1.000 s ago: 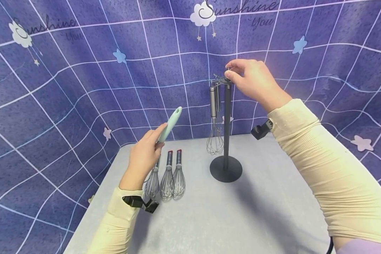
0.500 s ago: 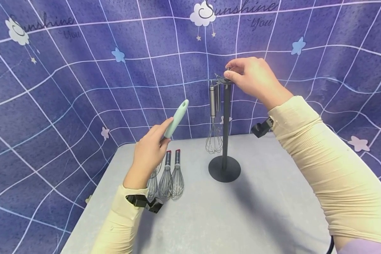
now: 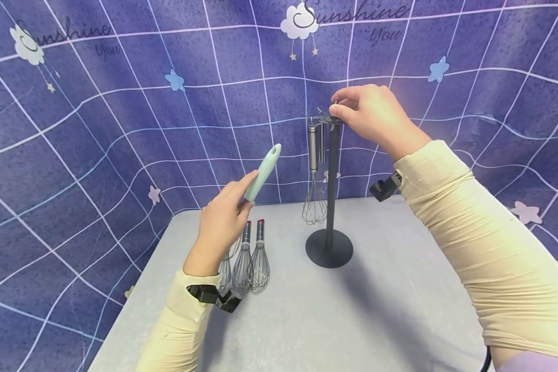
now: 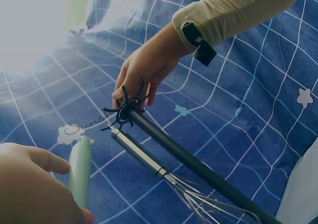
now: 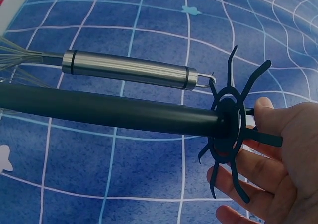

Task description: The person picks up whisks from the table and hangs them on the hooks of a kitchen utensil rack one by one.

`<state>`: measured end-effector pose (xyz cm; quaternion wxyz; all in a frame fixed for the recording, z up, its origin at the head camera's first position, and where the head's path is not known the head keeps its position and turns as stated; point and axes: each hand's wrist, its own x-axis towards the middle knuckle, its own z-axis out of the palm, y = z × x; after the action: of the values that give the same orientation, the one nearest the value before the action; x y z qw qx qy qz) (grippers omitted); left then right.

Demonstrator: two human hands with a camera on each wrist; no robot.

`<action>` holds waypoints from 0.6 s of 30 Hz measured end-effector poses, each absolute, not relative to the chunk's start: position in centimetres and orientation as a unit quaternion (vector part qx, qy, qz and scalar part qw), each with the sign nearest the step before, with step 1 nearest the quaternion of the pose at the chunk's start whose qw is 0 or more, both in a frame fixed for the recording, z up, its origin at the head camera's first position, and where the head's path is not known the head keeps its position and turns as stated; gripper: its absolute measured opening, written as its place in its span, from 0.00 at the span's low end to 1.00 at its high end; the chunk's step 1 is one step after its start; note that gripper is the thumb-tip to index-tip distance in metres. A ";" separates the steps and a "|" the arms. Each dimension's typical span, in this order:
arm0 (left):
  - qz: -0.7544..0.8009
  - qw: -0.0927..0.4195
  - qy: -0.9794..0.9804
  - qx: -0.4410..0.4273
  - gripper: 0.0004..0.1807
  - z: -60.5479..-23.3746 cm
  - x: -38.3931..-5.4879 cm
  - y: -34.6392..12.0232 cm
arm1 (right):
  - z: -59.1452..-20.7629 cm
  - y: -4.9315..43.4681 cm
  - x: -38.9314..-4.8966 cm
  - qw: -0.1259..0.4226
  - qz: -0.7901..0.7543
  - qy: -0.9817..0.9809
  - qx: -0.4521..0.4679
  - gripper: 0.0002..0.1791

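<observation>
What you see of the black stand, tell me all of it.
The black stand, smooth and apparently metal, stands upright on the pale grey table: flat round base, straight pole, and a top ring with curved hooks splaying outward. Two whisks with silvery handles hang from it; the right hand holds its top.

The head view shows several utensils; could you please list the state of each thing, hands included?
Left hand, gripping a mint-green handle
Mint-green handle, raised, tilted, holed end up
Right hand, pinching the top of the black stand
Black stand, upright on the table
Steel-handled whisks, hanging from the stand, wires down
Two red-ended whisks, lying side by side
Leftmost wires, partly hidden
</observation>
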<state>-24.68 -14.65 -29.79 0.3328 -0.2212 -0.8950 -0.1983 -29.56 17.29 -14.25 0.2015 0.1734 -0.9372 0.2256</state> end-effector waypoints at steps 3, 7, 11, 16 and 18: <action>-0.200 0.332 -0.895 -0.223 0.40 -29.8 -24.7 -14.5 | -14.3 17.3 -29.5 0.201 0.224 -0.938 0.174 0.23; -0.205 0.329 -0.894 -0.223 0.40 -29.8 -24.8 -14.3 | -14.2 17.4 -29.6 0.193 0.220 -0.940 0.175 0.24; -0.207 0.328 -0.894 -0.224 0.40 -29.6 -24.8 -14.1 | -14.1 17.7 -29.7 0.183 0.232 -0.939 0.174 0.26; -0.216 0.325 -0.892 -0.227 0.40 -29.2 -24.6 -13.7 | -14.0 17.9 -29.8 0.185 0.238 -0.937 0.178 0.26; -0.219 0.325 -0.891 -0.229 0.40 -29.1 -24.6 -13.5 | -14.0 17.9 -29.8 0.187 0.235 -0.937 0.180 0.26</action>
<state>-24.55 -13.54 -29.09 0.3245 -0.2288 -0.8912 -0.2193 -29.84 17.87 -14.01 0.1868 0.1803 -0.9366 0.2354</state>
